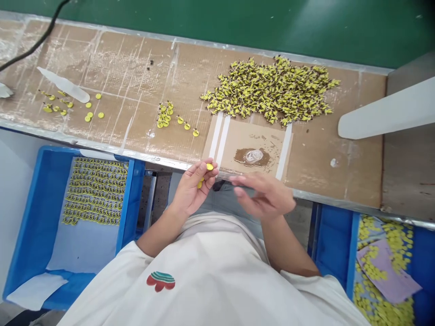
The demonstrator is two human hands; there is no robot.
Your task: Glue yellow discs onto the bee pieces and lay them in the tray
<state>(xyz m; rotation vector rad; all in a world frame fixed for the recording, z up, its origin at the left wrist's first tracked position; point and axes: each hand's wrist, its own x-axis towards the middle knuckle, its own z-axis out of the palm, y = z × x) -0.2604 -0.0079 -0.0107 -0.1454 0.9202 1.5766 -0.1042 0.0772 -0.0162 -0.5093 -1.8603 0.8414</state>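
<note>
A yellow disc (210, 166) is pinched between the thumb and fingertips of my left hand (195, 186), just off the table's front edge. More yellow pieces (200, 183) are tucked lower in that hand, partly hidden by the fingers. To its right, my right hand (265, 194) is slightly blurred, fingers stretched out and thumb apart, with nothing I can make out in it. Beyond the hands lies a taped cardboard sheet (234, 131) with a wet patch of clear, glue-like substance (254, 156). A large heap of small yellow-and-dark figures (272, 90) spreads behind the sheet.
Small figures on yellow discs (165, 114) stand left of the sheet, with loose discs (101, 115) farther left. A blue crate (34, 194) holds rows of figures; another (335, 235) holds yellow discs. A white tube-like object (384, 111) juts in from the right.
</note>
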